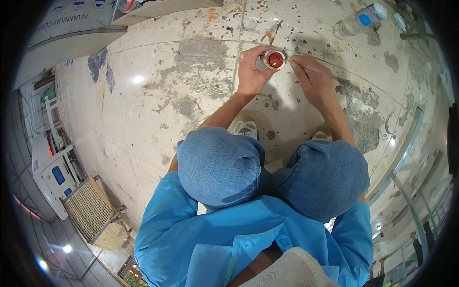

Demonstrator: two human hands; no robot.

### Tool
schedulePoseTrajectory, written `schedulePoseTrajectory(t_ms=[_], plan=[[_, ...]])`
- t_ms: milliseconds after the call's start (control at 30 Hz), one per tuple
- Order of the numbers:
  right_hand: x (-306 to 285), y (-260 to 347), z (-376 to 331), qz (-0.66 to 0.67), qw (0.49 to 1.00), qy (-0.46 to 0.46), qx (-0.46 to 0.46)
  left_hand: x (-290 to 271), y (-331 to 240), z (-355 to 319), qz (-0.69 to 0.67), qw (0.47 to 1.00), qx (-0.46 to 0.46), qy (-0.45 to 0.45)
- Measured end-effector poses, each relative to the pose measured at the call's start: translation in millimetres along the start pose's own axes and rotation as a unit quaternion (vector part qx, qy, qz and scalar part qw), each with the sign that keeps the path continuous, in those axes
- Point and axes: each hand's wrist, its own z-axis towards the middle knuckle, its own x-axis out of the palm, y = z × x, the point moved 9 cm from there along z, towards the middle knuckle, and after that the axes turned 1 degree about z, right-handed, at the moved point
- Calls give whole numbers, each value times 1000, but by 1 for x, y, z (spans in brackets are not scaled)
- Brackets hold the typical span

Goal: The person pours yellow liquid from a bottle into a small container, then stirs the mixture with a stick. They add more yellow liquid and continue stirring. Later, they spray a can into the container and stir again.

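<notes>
My left hand (252,70) is wrapped round a small open jar (266,54) with reddish-brown liquid (276,59) in it. The jar is upright, low over the stained tile floor or resting on it; I cannot tell which. Close to the jar's right side, my right hand (313,79) pinches a thin pale stick (313,67), its rear end pointing right. The tip of the stick is hard to make out, so I cannot tell whether it is a brush. Just beyond the jar, a reddish-brown smear (271,34) marks the floor.
A clear plastic bottle (345,28) with a blue round piece lies at the far right. Metal frame bars (404,143) run along the right side. A woven-seat chair (88,210) stands at left, and a board-sided bench (76,40) at far left. My shoes (246,128) are below my knees.
</notes>
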Motion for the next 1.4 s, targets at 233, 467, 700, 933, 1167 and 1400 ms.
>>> schedulePoseTrajectory(t_ms=[233, 467, 700, 933, 1167, 1400], plan=[[4, -23, -2, 77, 993, -11, 91, 5, -2, -2, 1, 1000, 3, 15], [2, -32, -4, 77, 989, -10, 124, 7, -2, -1, 21, 1000, 19, 11], [4, -40, -3, 118, 982, -15, 146, 7, -1, -2, 37, 999, 14, 7], [0, -40, -4, 128, 980, -26, 149, 14, -1, -3, 35, 998, -3, 45], [0, -41, -4, 169, 971, -25, 164, 14, -1, -4, 23, 999, -9, 40], [-1, -40, -6, 127, 979, -14, 157, 15, -1, -6, 15, 999, -8, 45]])
